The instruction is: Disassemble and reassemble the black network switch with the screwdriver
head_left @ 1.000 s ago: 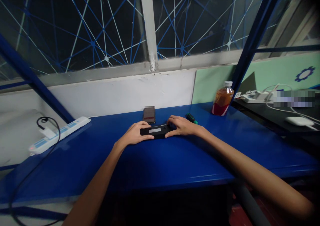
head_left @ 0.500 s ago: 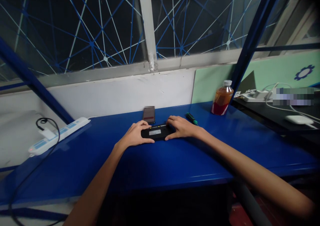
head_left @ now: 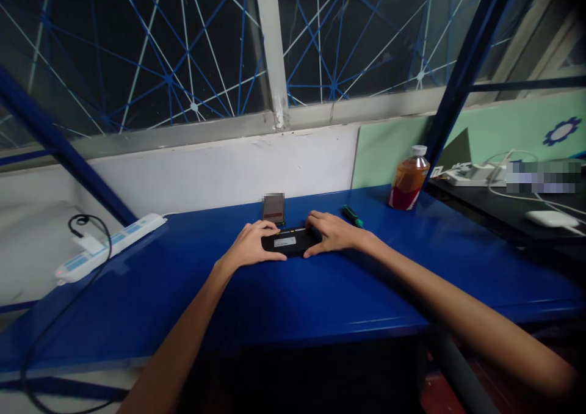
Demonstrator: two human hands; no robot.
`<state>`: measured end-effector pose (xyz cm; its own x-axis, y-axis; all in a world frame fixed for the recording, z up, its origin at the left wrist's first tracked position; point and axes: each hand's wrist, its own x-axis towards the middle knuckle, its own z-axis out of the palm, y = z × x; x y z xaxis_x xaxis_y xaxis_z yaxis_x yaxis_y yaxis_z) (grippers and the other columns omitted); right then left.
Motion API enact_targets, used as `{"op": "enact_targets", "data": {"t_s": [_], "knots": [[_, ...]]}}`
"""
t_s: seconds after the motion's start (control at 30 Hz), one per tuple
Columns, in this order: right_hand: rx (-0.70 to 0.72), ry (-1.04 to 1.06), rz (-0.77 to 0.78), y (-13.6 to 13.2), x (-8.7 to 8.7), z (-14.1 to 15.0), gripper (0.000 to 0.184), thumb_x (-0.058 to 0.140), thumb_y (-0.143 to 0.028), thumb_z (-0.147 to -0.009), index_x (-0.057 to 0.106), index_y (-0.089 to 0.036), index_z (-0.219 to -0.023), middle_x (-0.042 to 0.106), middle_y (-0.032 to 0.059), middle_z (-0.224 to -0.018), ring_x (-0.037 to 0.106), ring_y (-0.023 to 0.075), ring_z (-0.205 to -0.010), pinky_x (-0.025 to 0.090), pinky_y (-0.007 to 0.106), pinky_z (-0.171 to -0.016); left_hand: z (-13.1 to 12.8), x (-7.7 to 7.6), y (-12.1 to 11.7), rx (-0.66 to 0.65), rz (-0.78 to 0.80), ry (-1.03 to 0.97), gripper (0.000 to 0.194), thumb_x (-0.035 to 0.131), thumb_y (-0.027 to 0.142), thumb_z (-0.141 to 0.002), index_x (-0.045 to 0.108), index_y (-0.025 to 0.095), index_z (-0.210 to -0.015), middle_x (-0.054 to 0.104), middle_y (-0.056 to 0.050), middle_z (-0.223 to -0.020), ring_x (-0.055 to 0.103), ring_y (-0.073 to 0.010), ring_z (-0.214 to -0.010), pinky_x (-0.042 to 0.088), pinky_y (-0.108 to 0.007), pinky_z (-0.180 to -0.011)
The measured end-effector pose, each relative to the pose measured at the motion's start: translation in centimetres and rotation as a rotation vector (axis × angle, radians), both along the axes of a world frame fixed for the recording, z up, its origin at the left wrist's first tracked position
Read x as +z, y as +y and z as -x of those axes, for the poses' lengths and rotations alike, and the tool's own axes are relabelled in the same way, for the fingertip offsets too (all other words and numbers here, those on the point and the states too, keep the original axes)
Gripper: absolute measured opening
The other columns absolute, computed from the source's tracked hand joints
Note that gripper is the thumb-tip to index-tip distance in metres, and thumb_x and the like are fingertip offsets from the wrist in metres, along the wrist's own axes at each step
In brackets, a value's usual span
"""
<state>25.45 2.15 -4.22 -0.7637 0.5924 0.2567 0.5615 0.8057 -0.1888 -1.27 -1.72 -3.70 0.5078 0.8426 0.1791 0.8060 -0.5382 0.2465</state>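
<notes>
A flat black device with a white label lies on the blue table, held at both ends. My left hand grips its left end, thumb along the near edge and fingers over the far edge. My right hand grips its right end the same way. A dark phone lies just behind the device. A green-handled screwdriver lies right of my right hand.
A bottle of amber liquid stands at the back right. A white power strip with a black cable lies at the left. A black side desk at the right carries white cables and a white mouse.
The black device has tilted slightly, showing more of its labelled face. Both hands stay on its ends with little movement.
</notes>
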Motion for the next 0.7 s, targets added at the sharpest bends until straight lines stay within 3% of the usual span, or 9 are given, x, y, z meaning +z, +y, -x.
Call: {"op": "enact_targets", "data": {"t_s": [0.23,0.7], "knots": [[-0.015,-0.001,0.073,-0.09,0.53,0.04,0.073,0.062,-0.077,-0.061,0.052,-0.016,-0.099,0.053,0.0082,-0.095,0.051,0.0207,-0.074,0.040,0.032,-0.066,0.13,-0.05,0.20,-0.012,0.016,-0.012,0.067,0.066,0.068,-0.065,0.063,0.029,-0.119,0.056,-0.005,-0.125,0.049,-0.0316,-0.113,0.033,-0.047,-0.099],[0.011,0.003,0.022,-0.14,0.26,-0.09,0.073,0.058,-0.078,-0.064,0.055,-0.015,-0.101,0.053,0.0093,-0.095,0.052,0.0211,-0.075,0.041,0.032,-0.065,0.06,0.12,-0.06,-0.039,-0.003,-0.008,0.066,0.066,0.067,-0.067,0.061,0.029,-0.120,0.056,-0.005,-0.124,0.049,-0.0301,-0.114,0.033,-0.044,-0.098]]}}
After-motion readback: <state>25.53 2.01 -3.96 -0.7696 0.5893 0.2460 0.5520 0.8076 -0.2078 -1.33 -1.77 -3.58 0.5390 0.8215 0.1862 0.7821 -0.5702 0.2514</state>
